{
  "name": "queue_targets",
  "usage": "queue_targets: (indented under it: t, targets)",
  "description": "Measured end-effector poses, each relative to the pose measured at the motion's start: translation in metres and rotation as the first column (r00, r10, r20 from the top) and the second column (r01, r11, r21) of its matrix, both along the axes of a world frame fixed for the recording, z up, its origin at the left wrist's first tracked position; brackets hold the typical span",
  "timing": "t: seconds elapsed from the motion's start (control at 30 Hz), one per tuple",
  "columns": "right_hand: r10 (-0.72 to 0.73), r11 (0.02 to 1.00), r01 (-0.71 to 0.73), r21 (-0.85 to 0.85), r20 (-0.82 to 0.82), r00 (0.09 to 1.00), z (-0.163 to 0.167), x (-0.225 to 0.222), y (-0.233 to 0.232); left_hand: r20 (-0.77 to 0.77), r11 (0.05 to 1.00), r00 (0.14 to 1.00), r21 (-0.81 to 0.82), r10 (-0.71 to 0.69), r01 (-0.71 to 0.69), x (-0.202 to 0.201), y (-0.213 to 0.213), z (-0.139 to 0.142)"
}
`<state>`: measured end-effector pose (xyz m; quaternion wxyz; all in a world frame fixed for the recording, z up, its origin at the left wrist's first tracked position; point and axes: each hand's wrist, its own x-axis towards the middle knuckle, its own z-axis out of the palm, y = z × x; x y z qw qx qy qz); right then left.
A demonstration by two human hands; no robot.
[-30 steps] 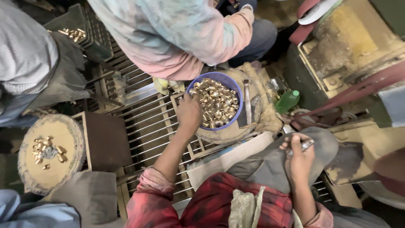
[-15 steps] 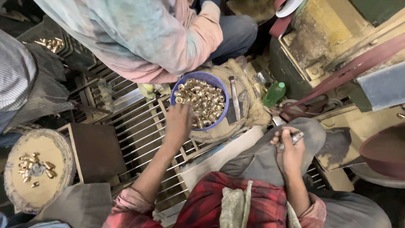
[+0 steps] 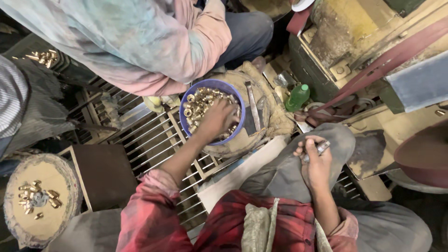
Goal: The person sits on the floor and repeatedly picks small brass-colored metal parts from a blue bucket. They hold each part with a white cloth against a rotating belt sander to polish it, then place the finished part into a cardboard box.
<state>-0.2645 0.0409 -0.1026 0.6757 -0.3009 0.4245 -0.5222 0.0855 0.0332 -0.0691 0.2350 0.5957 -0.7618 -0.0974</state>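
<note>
Near the middle of the frame, the person's left hand [image 3: 215, 120] is reaching down into a blue bowl [image 3: 186, 100] heaped with small brass fittings [image 3: 199, 100]. Its fingers are curling down among the pieces, but I cannot tell whether they are closing on any one of them, since the back of the hand is hiding the tips. The bowl is sitting on a dirty cloth pad [image 3: 275, 122], just above a metal grate [image 3: 149, 140] that is running across the centre-left of the frame.

Right of centre, the right hand [image 3: 315, 163] is resting on the person's grey-trousered knee [image 3: 336, 140], its fingers wrapping tightly around a short metal tool [image 3: 321, 148], whose silvery end is sticking out toward the upper right.

Just right of the bowl, a green plastic bottle [image 3: 297, 97] is lying tilted against the base of a yellowish machine [image 3: 336, 42]. A dark red belt [image 3: 392, 56] is crossing the upper right corner.

At the top of the frame, another person in a faded pink and teal shirt [image 3: 135, 42] is crouching right behind the bowl. In the lower left, a round woven tray [image 3: 46, 172] is holding a small scatter of brass pieces [image 3: 37, 198], well apart from the bowl.
</note>
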Motion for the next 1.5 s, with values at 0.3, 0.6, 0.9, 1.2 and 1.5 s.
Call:
queue_targets:
  t: [0.3,0.6,0.9,1.2,1.5]
  targets:
    - [-0.005,1.000,0.005,0.016,0.044,0.999,-0.002,-0.005,0.000,-0.484,0.814,0.761,-0.155,0.432,-0.560,0.025,-0.006,0.014]
    - [0.023,1.000,-0.024,0.009,0.086,0.996,-0.001,-0.001,-0.004,0.132,0.765,0.755,-0.162,0.643,-0.623,0.008,0.023,0.015]
    - [0.013,1.000,-0.015,0.014,0.117,0.993,-0.003,-0.006,-0.001,0.051,0.805,0.804,0.006,0.593,-0.594,-0.010,-0.014,-0.008]
    - [0.009,1.000,-0.012,0.024,0.120,0.993,-0.004,-0.010,-0.002,-0.396,0.888,0.814,0.011,0.426,-0.460,-0.014,0.009,0.021]
    - [0.031,0.999,-0.034,0.021,0.156,0.987,-0.003,-0.005,-0.004,0.314,0.848,0.847,0.181,0.429,-0.498,0.020,0.052,0.040]
